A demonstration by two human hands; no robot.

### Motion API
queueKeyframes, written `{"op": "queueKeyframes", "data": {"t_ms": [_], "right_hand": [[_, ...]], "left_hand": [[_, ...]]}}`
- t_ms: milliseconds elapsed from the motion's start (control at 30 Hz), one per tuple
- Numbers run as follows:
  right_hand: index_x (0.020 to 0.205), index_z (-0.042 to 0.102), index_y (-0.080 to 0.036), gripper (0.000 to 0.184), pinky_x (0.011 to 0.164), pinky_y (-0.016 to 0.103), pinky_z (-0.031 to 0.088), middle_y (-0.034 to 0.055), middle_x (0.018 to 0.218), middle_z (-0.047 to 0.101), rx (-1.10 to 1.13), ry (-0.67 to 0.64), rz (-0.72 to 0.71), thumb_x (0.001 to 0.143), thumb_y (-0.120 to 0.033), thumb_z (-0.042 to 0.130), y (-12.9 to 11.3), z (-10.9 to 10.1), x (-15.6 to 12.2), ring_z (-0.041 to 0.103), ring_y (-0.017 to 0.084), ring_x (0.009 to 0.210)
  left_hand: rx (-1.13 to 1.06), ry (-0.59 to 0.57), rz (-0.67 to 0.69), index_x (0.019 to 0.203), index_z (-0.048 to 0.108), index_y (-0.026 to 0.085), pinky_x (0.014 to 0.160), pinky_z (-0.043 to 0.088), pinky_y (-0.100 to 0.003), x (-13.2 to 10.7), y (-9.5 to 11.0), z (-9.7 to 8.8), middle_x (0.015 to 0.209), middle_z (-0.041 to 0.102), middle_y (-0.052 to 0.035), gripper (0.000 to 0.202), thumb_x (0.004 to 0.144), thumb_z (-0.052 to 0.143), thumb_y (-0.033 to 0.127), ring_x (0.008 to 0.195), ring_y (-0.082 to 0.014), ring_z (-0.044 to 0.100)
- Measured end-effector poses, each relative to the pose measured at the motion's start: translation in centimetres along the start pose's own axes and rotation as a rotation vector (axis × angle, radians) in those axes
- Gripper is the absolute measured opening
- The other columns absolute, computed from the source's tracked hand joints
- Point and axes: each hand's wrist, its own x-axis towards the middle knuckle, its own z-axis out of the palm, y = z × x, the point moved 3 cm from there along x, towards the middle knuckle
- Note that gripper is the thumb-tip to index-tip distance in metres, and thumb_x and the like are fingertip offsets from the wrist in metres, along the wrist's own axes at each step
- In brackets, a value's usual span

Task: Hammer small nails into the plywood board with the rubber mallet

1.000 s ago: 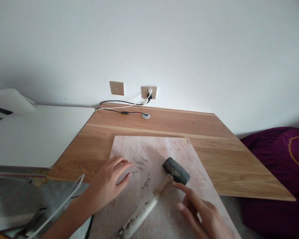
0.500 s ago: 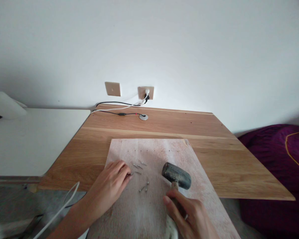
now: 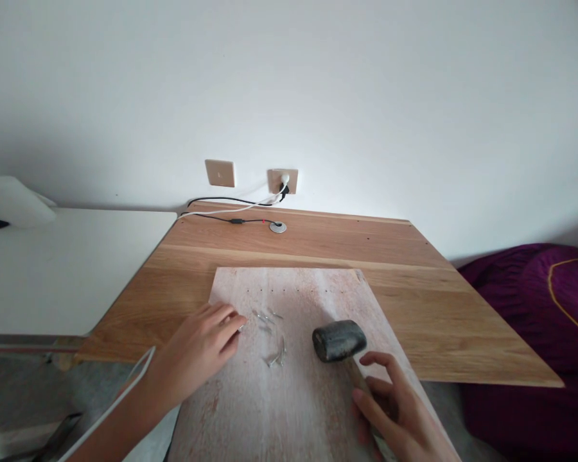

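Observation:
My left hand [image 3: 205, 340] is closed above the left side of a pale, worn wooden board [image 3: 260, 417]. Its thumb and fingertips pinch a small shiny nail [image 3: 241, 328], mostly covered by the fingers. Several loose metal nails [image 3: 283, 350] lie on the board just right of that hand, in two small groups. On the right, my right hand [image 3: 395, 407] grips the handle of a rubber mallet [image 3: 340, 341], its index finger lifted off the handle. The black mallet head is over the board, right of the nails. A row of small dark holes crosses the board's far end.
Under the board is a wooden tabletop [image 3: 395, 250]. Cables [image 3: 231, 209] run along its back to a wall socket [image 3: 282, 181], near a round metal grommet [image 3: 278, 227]. A white table [image 3: 101, 256] stands left, a purple beanbag [image 3: 515, 282] right.
My left hand has drawn slightly left, away from the loose nails, with a nail in its fingertips. My right hand has moved right along with the mallet handle, turning the head.

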Motion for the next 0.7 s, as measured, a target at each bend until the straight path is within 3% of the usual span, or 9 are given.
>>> {"op": "queueKeyframes", "data": {"t_ms": [200, 333, 467, 700], "right_hand": [[0.12, 0.043, -0.027, 0.051, 0.045, 0.023, 0.036, -0.0083, 0.064, 0.055, 0.045, -0.054, 0.015, 0.095, -0.067, 0.061, 0.5, -0.6, 0.8, 0.052, 0.013, 0.051], [0.122, 0.045, -0.027, 0.052, 0.044, 0.023, 0.036, -0.0075, 0.064, 0.057, 0.041, -0.046, 0.027, 0.094, -0.068, 0.062, 0.4, -0.4, 0.7, 0.054, 0.014, 0.051], [0.123, 0.046, -0.027, 0.052, 0.044, 0.023, 0.037, -0.0078, 0.064, 0.056, 0.047, -0.033, 0.022, 0.094, -0.066, 0.062, 0.3, -0.2, 0.6, 0.054, 0.014, 0.051], [0.122, 0.047, -0.026, 0.049, 0.047, 0.024, 0.041, -0.0083, 0.064, 0.056, 0.042, -0.035, 0.007, 0.095, -0.065, 0.061, 0.3, -0.2, 0.7, 0.055, 0.013, 0.049]], "left_hand": [[-0.04, -0.006, -0.051, 0.105, 0.07, 0.021, 0.079, 0.052, -0.033, 0.6, -0.9, 0.8, 0.094, 0.066, -0.0023, 0.031, 0.085, 0.06, -0.001, 0.086, -0.0211, 0.067], [-0.15, 0.104, -0.113, 0.103, 0.071, 0.021, 0.078, 0.052, -0.03, 2.5, -3.0, 1.0, 0.1, 0.066, -0.003, 0.033, 0.084, 0.055, -0.002, 0.084, -0.0172, 0.067], [-0.289, 0.094, -0.137, 0.095, 0.072, 0.02, 0.076, 0.052, -0.028, 4.8, -4.7, 0.7, 0.096, 0.067, -0.0017, 0.029, 0.084, 0.055, -0.001, 0.081, -0.0146, 0.067], [-0.423, 0.089, -0.155, 0.098, 0.072, 0.02, 0.079, 0.053, -0.028, 5.9, -5.1, 0.5, 0.094, 0.071, -0.0008, 0.026, 0.085, 0.057, 0.003, 0.082, -0.0145, 0.068]]}}
